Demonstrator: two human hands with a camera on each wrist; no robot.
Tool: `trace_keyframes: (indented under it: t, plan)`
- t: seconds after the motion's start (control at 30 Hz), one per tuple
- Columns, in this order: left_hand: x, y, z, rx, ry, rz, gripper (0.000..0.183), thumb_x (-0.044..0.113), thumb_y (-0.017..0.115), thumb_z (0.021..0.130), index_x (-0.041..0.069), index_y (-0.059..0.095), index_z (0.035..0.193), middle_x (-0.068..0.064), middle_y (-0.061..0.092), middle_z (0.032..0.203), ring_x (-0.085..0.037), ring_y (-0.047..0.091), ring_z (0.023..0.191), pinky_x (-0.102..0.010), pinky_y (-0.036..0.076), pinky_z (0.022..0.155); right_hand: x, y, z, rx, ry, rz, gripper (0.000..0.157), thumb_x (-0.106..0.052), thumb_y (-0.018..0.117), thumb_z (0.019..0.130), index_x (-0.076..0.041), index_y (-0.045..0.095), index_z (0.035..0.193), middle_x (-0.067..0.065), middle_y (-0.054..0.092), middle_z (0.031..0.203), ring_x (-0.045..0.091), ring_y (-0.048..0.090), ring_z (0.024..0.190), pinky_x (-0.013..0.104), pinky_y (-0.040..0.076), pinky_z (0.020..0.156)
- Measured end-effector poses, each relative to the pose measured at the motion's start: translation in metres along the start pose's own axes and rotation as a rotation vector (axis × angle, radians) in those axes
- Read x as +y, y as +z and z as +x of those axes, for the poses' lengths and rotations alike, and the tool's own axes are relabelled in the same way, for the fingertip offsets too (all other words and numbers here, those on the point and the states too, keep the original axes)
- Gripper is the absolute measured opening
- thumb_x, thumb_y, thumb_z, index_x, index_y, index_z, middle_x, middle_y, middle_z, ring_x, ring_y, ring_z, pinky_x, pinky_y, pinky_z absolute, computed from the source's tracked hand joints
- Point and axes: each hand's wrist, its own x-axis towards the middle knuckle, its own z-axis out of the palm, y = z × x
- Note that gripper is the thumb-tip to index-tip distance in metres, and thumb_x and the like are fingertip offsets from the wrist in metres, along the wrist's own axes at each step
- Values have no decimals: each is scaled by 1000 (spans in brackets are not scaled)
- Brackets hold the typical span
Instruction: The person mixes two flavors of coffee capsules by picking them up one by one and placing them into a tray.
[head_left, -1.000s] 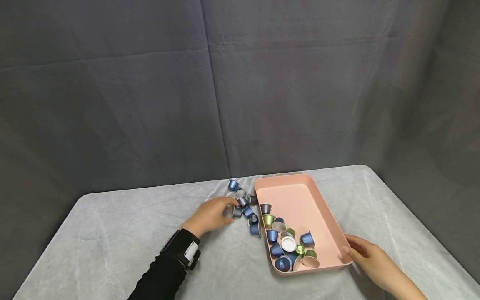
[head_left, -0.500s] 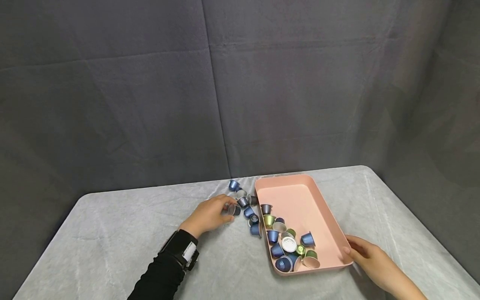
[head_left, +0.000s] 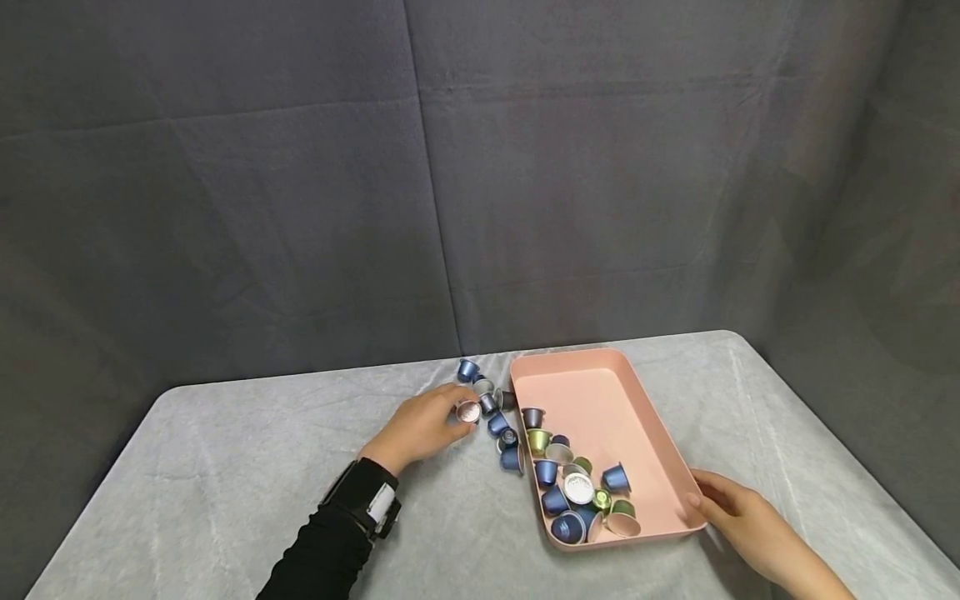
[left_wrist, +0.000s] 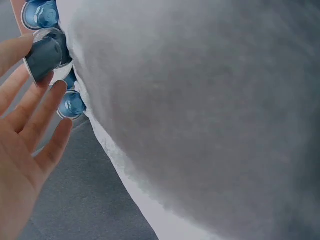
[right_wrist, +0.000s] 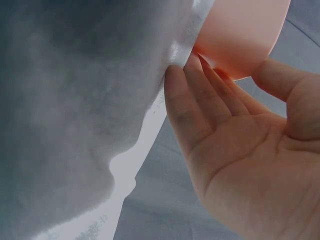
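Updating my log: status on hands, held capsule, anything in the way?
Left hand pinches dark capsule. Right hand grips pink tray. Loose capsules between held capsule and tray.

Wide passage at left, crowded strip beside the pink tray [head_left: 592, 392]

A hand can pass over the grey cloth [head_left: 187, 483] at left and over the tray's bare far part. Between the left hand [head_left: 423, 429] and the tray the way is obstructed — loose capsules [head_left: 497, 424] lie crowded there. More capsules [head_left: 577, 489] block the tray's near left — and the right hand [head_left: 738, 517] occupies its near right corner.

Tray [right_wrist: 245, 35] cropped in right-wrist view
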Motion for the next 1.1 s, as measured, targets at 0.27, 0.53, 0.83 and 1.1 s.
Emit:
trace_keyframes:
  t: [0.27,0.53,0.83,1.1]
  plan:
    - [10,-3,4,11,18,-7,36,25,76,88,16,63,121,4,62,111,-14,61,99,-36,50,83,1,1,-1,17,-17,8,42,-20,59,100,8,56,132,21,65,123,16,62,105,22,50,82]
    - [21,-2,9,27,36,16,41,26,74,90,16,62,128,3,61,116,-12,61,102,-36,51,85,-1,-1,0,-15,0,19,45,-21,57,102,11,53,133,25,62,126,31,61,112,22,50,82]
    - [40,-2,23,16,68,51,41,29,73,91,17,62,129,2,61,124,-15,61,106,-37,50,91,-1,-2,0,-4,-4,3,46,-22,58,101,10,53,134,26,62,126,33,61,112,25,51,82]
    - [53,9,32,38,130,84,38,26,74,91,14,64,126,0,62,123,-17,58,114,-36,48,96,0,-3,0,-21,3,28,48,-22,57,102,12,51,134,28,59,128,36,60,114,24,51,81]
